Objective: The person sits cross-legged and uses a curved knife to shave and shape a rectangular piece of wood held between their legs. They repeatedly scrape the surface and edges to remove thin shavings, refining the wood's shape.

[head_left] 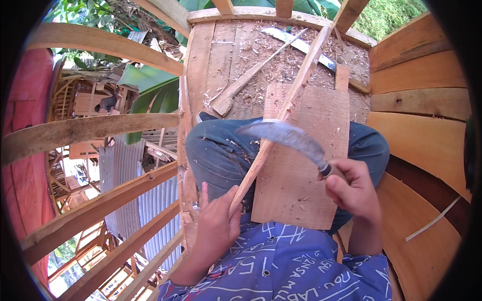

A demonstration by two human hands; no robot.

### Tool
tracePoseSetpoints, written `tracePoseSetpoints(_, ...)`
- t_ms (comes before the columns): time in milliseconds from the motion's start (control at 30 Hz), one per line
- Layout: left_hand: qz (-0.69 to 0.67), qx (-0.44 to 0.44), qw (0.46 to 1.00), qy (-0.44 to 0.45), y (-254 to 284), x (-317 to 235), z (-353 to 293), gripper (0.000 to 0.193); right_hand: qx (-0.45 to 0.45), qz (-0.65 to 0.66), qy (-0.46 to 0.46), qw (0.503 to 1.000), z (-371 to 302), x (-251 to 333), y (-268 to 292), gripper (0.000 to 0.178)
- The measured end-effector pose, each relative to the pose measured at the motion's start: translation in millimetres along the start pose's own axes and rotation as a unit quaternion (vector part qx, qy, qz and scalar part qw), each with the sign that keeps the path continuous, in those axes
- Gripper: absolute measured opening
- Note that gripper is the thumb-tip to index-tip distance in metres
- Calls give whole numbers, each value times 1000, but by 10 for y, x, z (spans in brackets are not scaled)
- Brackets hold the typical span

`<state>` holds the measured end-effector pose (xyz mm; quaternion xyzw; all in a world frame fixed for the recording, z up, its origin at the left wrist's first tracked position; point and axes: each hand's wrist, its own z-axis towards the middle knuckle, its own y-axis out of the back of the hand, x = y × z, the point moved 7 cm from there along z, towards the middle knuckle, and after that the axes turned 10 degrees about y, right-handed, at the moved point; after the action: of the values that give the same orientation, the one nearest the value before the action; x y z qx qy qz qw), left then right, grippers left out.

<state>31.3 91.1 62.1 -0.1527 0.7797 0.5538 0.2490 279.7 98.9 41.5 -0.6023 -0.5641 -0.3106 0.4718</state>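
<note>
- The left hand (221, 215) is closed around the near end of a long wooden stick (287, 109), with one finger standing out from the grip.
- The right hand (351, 188) is wrapped round the handle of a sickle-shaped knife (293, 140), its thumb laid along the handle.
- The knife's curved blade, slightly blurred, points left and crosses above the stick; whether the two touch, I cannot tell.
- The stick slants over a rectangular wooden board (301, 195), crossing its left and far edges; its far end reaches the beam (241, 13) at the far edge of the plank floor (201, 55).
- The board lies across the person's lap, over dark blue trousers (216, 150).
- Near the floor's far edge lies a second, longer blade (296, 42), partly hidden by the stick.
- A tapered wooden piece (243, 86) lies left of the stick, its broad end toward the floor's left edge.
- Wood shavings (251, 42) litter the floor's far half.
- Along the floor's left edge stands a slatted railing (95, 129); along the right, a plank wall (416, 130).
</note>
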Motion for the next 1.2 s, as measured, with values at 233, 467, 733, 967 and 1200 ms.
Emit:
tracePoseSetpoints(233,1,1,1000,2,14,-30,-7,41,-99,19,37,994,61,-78,140,19)
tracePoseSetpoints(467,4,15,1000,8,9,-8,3,43,-314,-266,336,847,-70,150,330,22)
tracePoseSetpoints(733,2,6,1000,6,4,-11,10,42,-55,-2,65,996,9,31,83,17)
tracePoseSetpoints(967,3,13,1000,9,23,-28,23,41,-163,-114,152,968,69,0,207,17)
tracePoseSetpoints(1200,-2,14,1000,11,15,1,9,41,-377,-53,223,897,-76,197,778,17)
